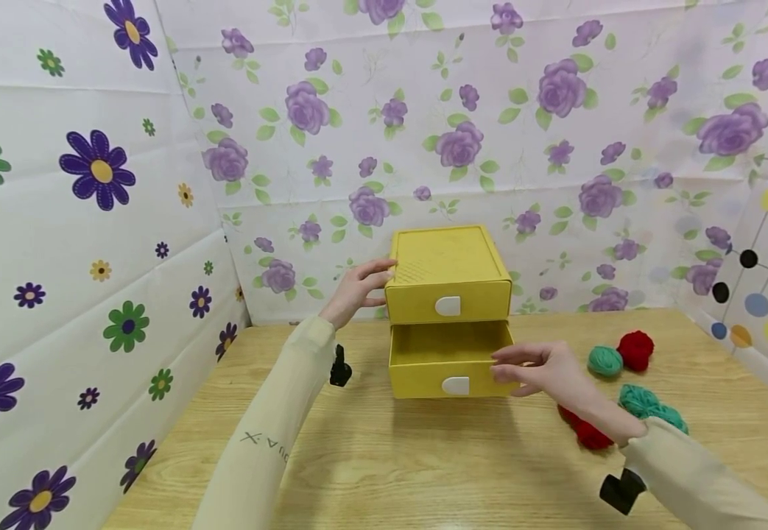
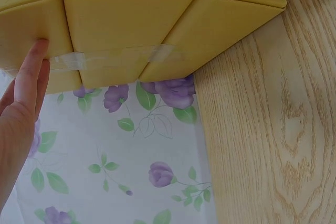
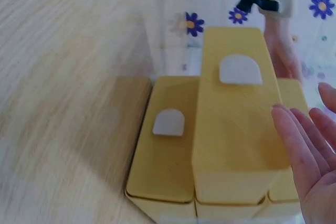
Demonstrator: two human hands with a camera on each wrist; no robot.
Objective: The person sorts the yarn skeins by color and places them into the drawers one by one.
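Flowered sheeting [image 1: 364,66] backs my wooden table [image 1: 350,464]. Towards its rear, the middle drawer [image 1: 417,379] juts from a yellow box [image 1: 450,254]; I judge that drawer is what I'm working. My left hand [image 1: 356,291], fingers extended, touches the box's side. My right hand [image 1: 552,372] is open by the drawer's right corner, whether touching I can't tell. Moving it calls for steady left-hand bracing. Balls of yarn [image 1: 636,350] lie to the right.
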